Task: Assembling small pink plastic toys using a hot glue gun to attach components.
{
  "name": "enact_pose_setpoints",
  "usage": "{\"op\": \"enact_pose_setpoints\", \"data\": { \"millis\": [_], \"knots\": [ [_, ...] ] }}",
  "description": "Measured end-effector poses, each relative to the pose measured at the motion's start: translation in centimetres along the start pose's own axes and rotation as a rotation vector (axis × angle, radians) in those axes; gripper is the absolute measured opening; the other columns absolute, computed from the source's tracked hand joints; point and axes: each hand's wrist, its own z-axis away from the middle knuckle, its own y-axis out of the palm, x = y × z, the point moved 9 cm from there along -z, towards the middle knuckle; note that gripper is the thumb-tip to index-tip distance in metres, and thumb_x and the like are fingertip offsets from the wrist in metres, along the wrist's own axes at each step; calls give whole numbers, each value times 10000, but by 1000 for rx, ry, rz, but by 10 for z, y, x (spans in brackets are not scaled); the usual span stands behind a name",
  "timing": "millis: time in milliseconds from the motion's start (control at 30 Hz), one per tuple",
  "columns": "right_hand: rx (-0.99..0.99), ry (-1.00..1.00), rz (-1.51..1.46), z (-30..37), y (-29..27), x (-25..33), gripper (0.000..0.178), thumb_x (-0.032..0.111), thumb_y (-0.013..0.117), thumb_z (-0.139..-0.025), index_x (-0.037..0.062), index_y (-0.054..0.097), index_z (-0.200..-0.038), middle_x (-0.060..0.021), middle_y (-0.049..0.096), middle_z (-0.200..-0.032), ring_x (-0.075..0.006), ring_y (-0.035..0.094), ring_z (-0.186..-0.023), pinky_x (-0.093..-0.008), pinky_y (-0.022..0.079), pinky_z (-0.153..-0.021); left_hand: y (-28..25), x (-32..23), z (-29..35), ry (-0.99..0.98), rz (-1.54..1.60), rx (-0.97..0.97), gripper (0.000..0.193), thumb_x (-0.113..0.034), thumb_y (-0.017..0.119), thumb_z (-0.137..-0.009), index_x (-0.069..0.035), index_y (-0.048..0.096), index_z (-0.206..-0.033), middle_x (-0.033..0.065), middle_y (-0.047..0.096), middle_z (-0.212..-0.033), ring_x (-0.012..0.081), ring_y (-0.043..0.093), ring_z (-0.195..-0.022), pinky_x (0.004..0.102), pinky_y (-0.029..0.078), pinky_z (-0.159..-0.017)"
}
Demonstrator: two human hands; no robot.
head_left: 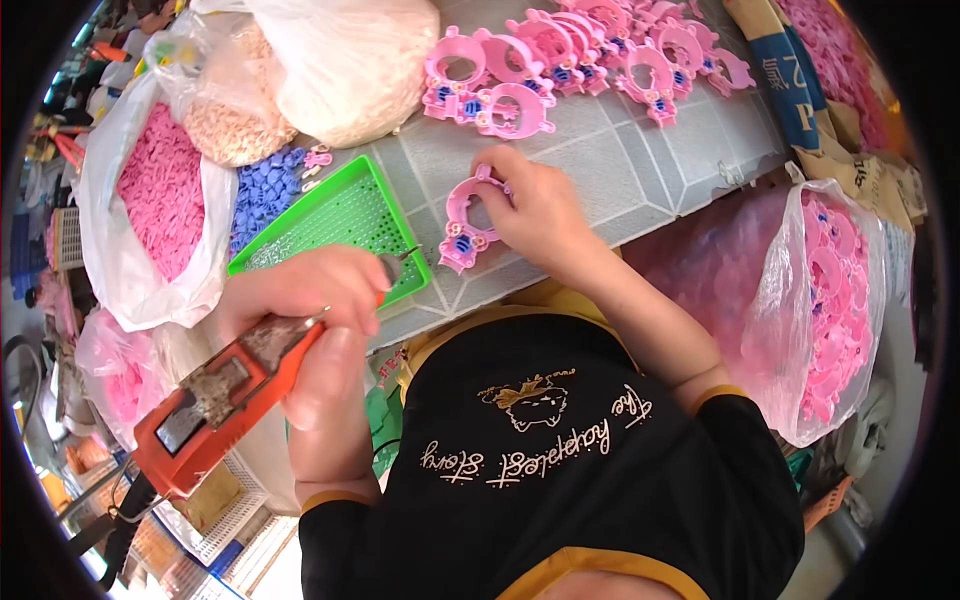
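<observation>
My left hand point(335, 295) is wrapped round an orange electric screwdriver point(210, 400), its body tilted down to the lower left. The bit end points right, over the edge of a green tray point(393, 212). Tiny metal pieces, apparently screws, lie scattered in that tray. Between thumb and fingers, my right hand point(545, 205) grips a pink plastic ring-shaped part point(457, 215) with a blue piece near its lower end. It is held just above the grey table point(590, 170), right of the tray. The screwdriver's tip and the pink part are apart.
Several similar pink parts point(520, 105) are piled at the back. Blue pieces point(270, 190) lie left of the tray, beside a white sack point(100, 210) of pink pieces. Pale bags point(350, 70) stand behind. A transparent bag point(790, 300) of pink parts hangs at the right.
</observation>
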Motion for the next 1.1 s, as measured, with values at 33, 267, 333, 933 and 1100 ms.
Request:
{"op": "enact_pose_setpoints", "data": {
  "millis": [33,267,333,933,1100],
  "knots": [
    [-4,-8,17,0,0,0,195,115,674,-849,59,601,-1021,-170,667,-771,-358,664,-705,-424,508,-615,6,6,-1,-36,-16,0,273,-49,562,-777,-25,486,-1038,60,478,-628,182,487,-558,384,444,-649],
    [-62,-65,49,2,-3,0,210,116,678,-843,51,594,-1025,-167,676,-788,-361,667,-705,-438,518,-615,19,39,0,-66,51,2,301,-30,550,-776,-26,478,-1068,72,490,-633,196,490,-555,388,449,-655],
    [-58,-68,59,3,-2,0,209,117,677,-842,54,593,-1021,-166,676,-787,-363,663,-706,-444,515,-611,19,41,0,-65,55,10,299,-28,551,-776,-25,479,-1067,72,494,-635,197,492,-554,390,450,-655],
    [-66,-60,28,1,-2,2,163,83,654,-823,59,631,-983,-177,665,-794,-372,659,-744,-437,514,-642,26,68,-4,-209,63,123,195,-28,604,-807,-44,471,-949,66,515,-672,181,511,-568,393,455,-668],
    [-85,-66,21,2,-3,0,167,86,668,-824,55,635,-984,-178,666,-808,-370,661,-756,-430,517,-651,29,70,1,-279,27,59,212,-50,624,-810,-39,487,-971,70,517,-676,177,516,-576,381,456,-667]
  ]
}}
